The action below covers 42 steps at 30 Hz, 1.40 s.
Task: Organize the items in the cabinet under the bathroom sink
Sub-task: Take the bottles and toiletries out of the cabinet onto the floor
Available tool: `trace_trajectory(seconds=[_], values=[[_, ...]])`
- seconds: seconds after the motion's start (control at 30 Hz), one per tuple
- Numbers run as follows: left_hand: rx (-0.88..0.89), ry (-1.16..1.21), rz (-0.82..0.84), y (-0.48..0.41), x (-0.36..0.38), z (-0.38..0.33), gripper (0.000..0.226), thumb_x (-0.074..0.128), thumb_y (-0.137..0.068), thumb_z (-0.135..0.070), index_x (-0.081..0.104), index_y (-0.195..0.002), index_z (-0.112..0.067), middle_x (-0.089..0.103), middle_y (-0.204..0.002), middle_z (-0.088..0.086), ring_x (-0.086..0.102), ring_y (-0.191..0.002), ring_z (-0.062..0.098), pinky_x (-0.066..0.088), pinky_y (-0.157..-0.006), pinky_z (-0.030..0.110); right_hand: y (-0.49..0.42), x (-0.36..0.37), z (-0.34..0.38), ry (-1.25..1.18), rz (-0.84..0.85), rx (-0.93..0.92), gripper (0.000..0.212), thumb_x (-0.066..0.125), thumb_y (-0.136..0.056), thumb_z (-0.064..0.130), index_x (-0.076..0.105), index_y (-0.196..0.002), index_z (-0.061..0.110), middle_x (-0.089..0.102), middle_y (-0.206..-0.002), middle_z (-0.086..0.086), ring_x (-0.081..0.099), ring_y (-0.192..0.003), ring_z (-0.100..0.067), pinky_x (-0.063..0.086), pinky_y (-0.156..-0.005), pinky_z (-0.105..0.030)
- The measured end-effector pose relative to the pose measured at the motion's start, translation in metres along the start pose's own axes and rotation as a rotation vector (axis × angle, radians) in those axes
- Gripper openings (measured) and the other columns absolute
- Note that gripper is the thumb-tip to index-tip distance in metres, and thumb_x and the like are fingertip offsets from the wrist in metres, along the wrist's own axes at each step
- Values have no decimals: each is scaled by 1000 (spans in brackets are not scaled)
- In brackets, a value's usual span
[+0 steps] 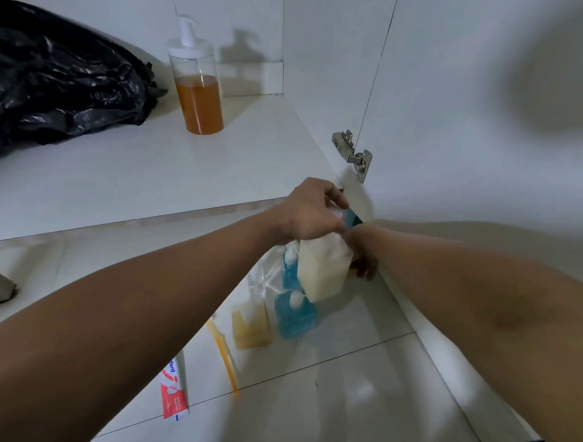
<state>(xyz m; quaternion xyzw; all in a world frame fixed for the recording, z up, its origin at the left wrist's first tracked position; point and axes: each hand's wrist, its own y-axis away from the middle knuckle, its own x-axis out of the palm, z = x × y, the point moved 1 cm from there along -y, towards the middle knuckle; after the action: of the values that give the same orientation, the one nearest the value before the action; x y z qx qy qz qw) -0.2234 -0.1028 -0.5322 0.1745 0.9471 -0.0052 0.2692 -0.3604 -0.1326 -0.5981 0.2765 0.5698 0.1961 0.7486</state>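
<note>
Pale cream, slightly crumpled container [323,273]

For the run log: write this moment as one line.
right hand: holds cream pouch | left hand: pinches its top | cabinet: amber pump bottle, black bag | floor: soap bottles, toothbrush, toothpaste

Left arm in from 8 o'clock, right from 4; left hand [311,209] pinches pouch [323,271] top, right hand [362,255] grips its 3 o'clock side.
</note>
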Motion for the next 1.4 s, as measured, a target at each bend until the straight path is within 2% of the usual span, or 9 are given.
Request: trace_trajectory(seconds=[0.17, 0.23, 0.33, 0.53, 0.8, 0.93, 1.07, 1.27, 1.4], values=[[-20, 17, -28, -11, -1, 7, 33, 74, -76, 3, 66, -105, -12, 68, -89, 7, 59, -67, 11, 46, -51, 14, -15, 18, -15, 266, 53, 105, 29, 57, -99, 14, 46, -72, 15, 40, -73, -4, 45, -65, -20, 40, -83, -28], [-16, -14, -11, -14, 6, 10, 38, 75, -75, 3, 65, -108, -12, 68, -89, 4, 63, -73, 12, 47, -56, 17, -18, 23, -20, 295, 73, 135, 8, 62, -95, 14, 63, -97, 6, 51, -82, -10, 54, -78, -26, 45, -82, -30], [-21, -60, 18, -19, 18, 17, 42, 79, -75, 0, 62, -111, -15, 61, -85, -1, 61, -71, 10, 46, -54, 17, -28, 36, -29, 340, 119, 102, 39, 66, -95, 21, 60, -129, 4, 61, -111, -13, 61, -98, -28, 53, -95, -36], [-90, -61, -2, -23, 39, 40, 49, 79, -80, -2, 59, -123, -13, 53, -108, 0, 60, -93, 18, 54, -68, 22, -47, 51, -36, 277, 121, 107, 49, 78, -84, 25, 62, -128, 13, 63, -118, -12, 63, -93, -31, 56, -91, -47], [-137, -43, -109, -27, 55, 64, 32, 78, -84, -9, 66, -114, -12, 63, -117, 7, 66, -97, 23, 60, -86, 37, -52, 54, -37, 249, 77, 38, 26, 67, -89, 18, 61, -113, 11, 63, -89, -9, 59, -73, -26, 55, -70, -39], [-115, -80, -101, -29, 56, 64, 28, 73, -89, -12, 69, -116, -7, 66, -119, 8, 68, -97, 22, 58, -85, 32, -56, 53, -34, 282, 76, -13, 37, 70, -89, 21, 60, -125, 20, 58, -103, -5, 56, -88, -27, 55, -88, -43], [-66, -174, -98, -31, 55, 64, 33, 72, -90, -16, 69, -121, -8, 66, -123, 6, 58, -97, 14, 48, -82, 23, -58, 54, -37, 255, 87, 63, 35, 61, -95, 16, 55, -129, 9, 58, -89, -9, 57, -67, -24, 47, -39, -29], [-43, -240, -97, -28, 51, 63, 37, 70, -92, -21, 67, -127, -9, 65, -130, 6, 61, -114, 20, 46, -89, 24, -102, 59, -39, 268, 41, 21, 46, 72, -85, 25, 56, -126, 9, 65, -117, -13, 65, -91, -31, 58, -77, -44], [-55, -230, -114, -23, 43, 59, 40, 66, -94, -21, 63, -132, -8, 64, -132, 7, 63, -115, 23, 49, -91, 27, -64, 35, -12, 246, 6, 5, 48, 68, -92, 19, 49, -133, 3, 60, -124, -17, 65, -97, -34, 56, -67, -36]])
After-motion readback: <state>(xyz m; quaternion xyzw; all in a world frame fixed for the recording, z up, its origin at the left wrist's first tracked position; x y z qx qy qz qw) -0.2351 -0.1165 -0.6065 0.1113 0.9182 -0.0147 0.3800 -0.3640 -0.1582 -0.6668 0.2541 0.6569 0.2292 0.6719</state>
